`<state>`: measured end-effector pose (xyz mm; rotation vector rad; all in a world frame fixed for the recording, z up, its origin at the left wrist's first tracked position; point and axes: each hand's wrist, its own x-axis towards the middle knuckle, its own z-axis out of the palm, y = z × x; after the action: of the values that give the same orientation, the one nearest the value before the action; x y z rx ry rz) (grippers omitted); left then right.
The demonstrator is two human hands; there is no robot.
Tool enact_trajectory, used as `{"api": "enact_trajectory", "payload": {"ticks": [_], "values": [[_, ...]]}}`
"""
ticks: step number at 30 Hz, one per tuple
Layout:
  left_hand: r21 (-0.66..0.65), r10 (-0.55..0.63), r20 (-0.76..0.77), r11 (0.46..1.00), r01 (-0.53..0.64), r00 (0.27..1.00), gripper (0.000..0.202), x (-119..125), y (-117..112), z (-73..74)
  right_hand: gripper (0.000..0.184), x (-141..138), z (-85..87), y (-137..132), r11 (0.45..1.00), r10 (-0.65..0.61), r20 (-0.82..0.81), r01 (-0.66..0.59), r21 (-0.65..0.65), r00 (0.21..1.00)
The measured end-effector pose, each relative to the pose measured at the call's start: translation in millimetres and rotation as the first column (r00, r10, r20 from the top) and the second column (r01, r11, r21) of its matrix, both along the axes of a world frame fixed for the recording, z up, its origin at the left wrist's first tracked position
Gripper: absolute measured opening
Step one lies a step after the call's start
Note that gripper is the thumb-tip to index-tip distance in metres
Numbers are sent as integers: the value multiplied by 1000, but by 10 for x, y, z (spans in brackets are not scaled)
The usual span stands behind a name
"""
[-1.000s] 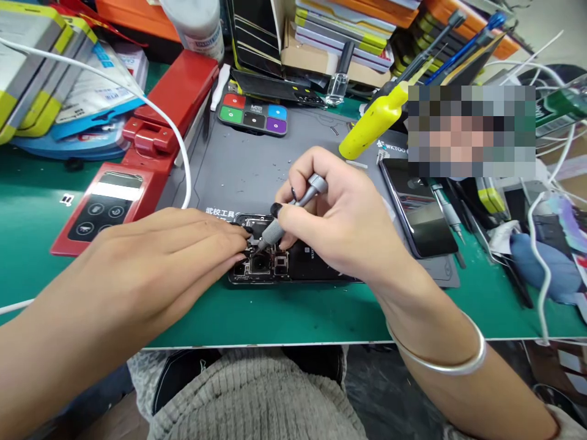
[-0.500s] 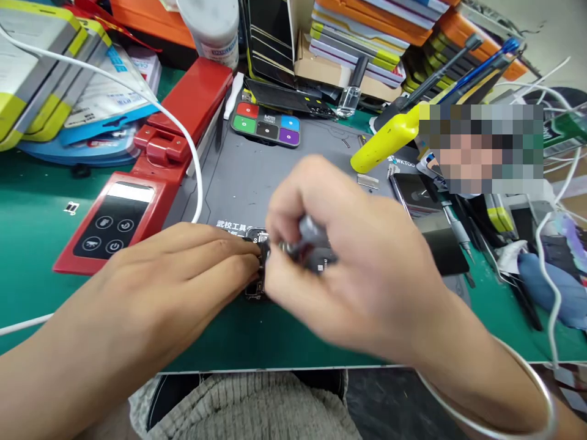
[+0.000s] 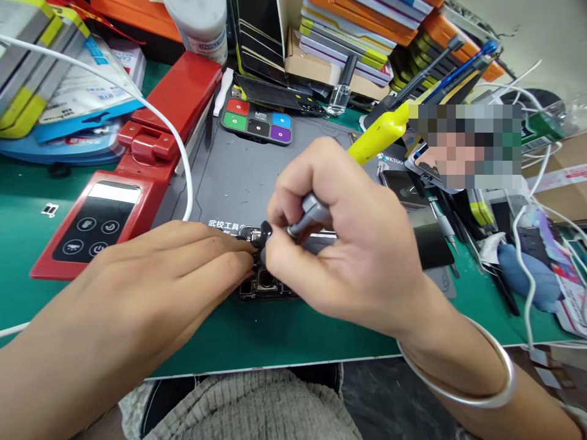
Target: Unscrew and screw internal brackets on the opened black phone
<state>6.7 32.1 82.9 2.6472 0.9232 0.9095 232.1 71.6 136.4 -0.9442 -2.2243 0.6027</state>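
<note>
An opened black phone (image 3: 266,284) lies on a grey repair mat (image 3: 238,177), its camera modules showing. My right hand (image 3: 348,244) is closed round a small grey precision screwdriver (image 3: 307,217), held almost level above the phone, and its fingertips pinch something small and dark at the tool's tip. My left hand (image 3: 151,275) lies flat beside the phone's left end, fingers together, with the fingertips touching the phone's upper part. The rest of the phone is hidden under my right hand.
A red hinged device (image 3: 119,189) with a white cable (image 3: 178,146) lies left. A coloured screw tray (image 3: 257,120) sits at the mat's back. A yellow-handled tool (image 3: 380,131), a second phone (image 3: 422,214), stacked boxes and loose tools crowd the back and right. The green mat's front edge (image 3: 284,354) is near.
My right hand has lifted the screwdriver off the phone, laid it nearly level and brought its fingertips to the tool's tip. The left hand has stayed on the phone.
</note>
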Motion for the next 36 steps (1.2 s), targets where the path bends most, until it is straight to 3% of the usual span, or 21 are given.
{"api": "enact_trajectory", "payload": {"ticks": [2, 5, 9, 13, 15, 17, 21, 23, 25, 27, 29, 32, 36], "values": [[-5, -6, 7, 1000, 6, 1000, 33, -7, -3, 18, 27, 5, -36, 1, 999, 34, -20, -35, -15, 999], [-7, -27, -5, 1000, 27, 1000, 33, -22, -13, 22, 27, 13, -157, 45, 977, -10, -158, -24, -212, 987], [40, -5, -33, 999, 6, 999, 27, -60, -20, -12, 28, 6, -275, 115, 893, -134, -315, -23, -450, 940], [26, 9, -50, 1000, -8, 999, 24, -108, -32, -57, 28, 8, -242, 163, 810, -224, -395, -56, -584, 891], [46, 35, -53, 998, -33, 998, 28, -120, -48, -83, 27, 66, -181, 152, 817, -262, -433, -41, -575, 863], [60, 51, -92, 997, -46, 994, 29, -119, -71, -110, 25, 187, -98, 86, 859, -281, -475, -2, -511, 834], [39, 27, -141, 999, -22, 990, 26, -92, -99, -136, 25, 572, 97, -199, 913, -259, -495, 43, -406, 829], [32, 56, -159, 998, -52, 986, 30, -74, -83, -122, 24, 759, 161, -332, 950, -251, -270, 182, -254, 930], [60, 110, -221, 993, -99, 969, 49, -55, -37, -91, 28, 885, 172, -400, 965, -231, 66, 237, -115, 971], [92, 138, -294, 989, -116, 946, 63, -36, 31, -58, 46, 931, 133, -398, 978, -165, 390, 200, -52, 906], [90, 124, -323, 991, -100, 938, 62, -15, 99, -26, 69, 911, 75, -357, 988, -92, 627, 147, -37, 773], [55, 101, -321, 995, -88, 942, 52, 29, 162, 35, 67, 839, 28, -287, 994, -70, 760, 112, -4, 646], [54, 132, -309, 991, -121, 942, 51, 124, 215, 205, 55, 816, 102, -185, 991, -134, 759, 88, 101, 637]]}}
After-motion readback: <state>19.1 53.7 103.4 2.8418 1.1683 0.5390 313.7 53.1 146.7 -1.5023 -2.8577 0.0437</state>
